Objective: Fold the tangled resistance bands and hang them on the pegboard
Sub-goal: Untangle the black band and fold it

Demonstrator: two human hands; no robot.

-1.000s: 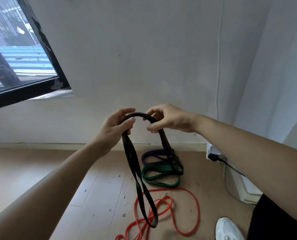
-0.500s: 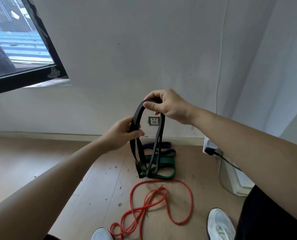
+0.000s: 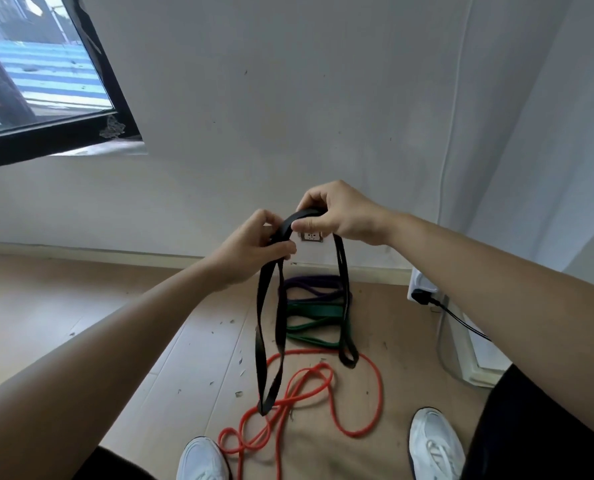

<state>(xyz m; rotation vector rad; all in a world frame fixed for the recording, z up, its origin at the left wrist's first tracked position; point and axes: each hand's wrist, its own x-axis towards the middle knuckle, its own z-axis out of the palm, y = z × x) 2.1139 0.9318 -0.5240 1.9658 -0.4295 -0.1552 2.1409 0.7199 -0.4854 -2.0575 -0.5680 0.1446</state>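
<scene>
A black resistance band (image 3: 266, 327) hangs in the air in front of me in two long loops. My left hand (image 3: 254, 249) pinches it near the top of the left loop. My right hand (image 3: 337, 216) grips the top bend of the band, thumb on the near side, and the right loop drops from it. On the floor below lie a purple band (image 3: 309, 284), a green band (image 3: 318, 322) and a tangled red band (image 3: 306, 386). No pegboard is in view.
A white wall with a socket (image 3: 312, 236) stands straight ahead, and a black-framed window (image 3: 46, 98) is at upper left. A plugged-in power strip (image 3: 423, 289) sits at the right wall. My white shoes (image 3: 434, 441) stand on the wooden floor by the red band.
My left hand has risen and now pinches the band close under my right hand. The black band has spread from one bunched hang into two separate long loops.
</scene>
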